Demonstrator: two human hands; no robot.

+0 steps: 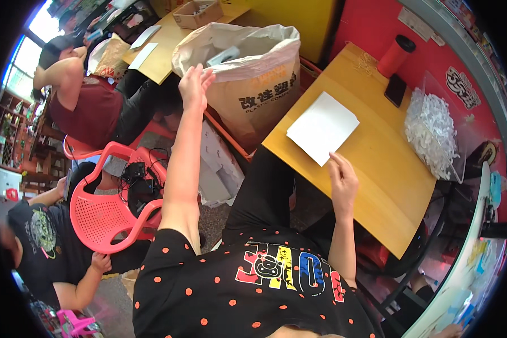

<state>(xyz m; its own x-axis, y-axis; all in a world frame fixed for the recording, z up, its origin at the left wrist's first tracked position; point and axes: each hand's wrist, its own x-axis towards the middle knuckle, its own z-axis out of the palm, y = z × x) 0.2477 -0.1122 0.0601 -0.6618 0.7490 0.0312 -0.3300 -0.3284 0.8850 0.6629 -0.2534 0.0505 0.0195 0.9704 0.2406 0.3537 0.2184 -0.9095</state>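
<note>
My left arm reaches out to a large white woven sack (259,84). Over its near left rim my left hand (194,89) is open, fingers stretched and apart, with nothing in it. A small white and grey-blue item (223,56) shows inside the sack's mouth; its kind is unclear. On the wooden table to the right lies a stack of white sheets (324,127), slightly fanned. My right hand (343,181) is at the stack's near corner, its bent fingers close together on the paper's edge; the thumb is hidden.
On the wooden table (388,208) are a red tumbler (397,55), a dark phone (395,90) and a clear bag of white pieces (431,132). A pink chair (104,217) holds black cables. Two people sit at left; another table (158,59) stands beyond.
</note>
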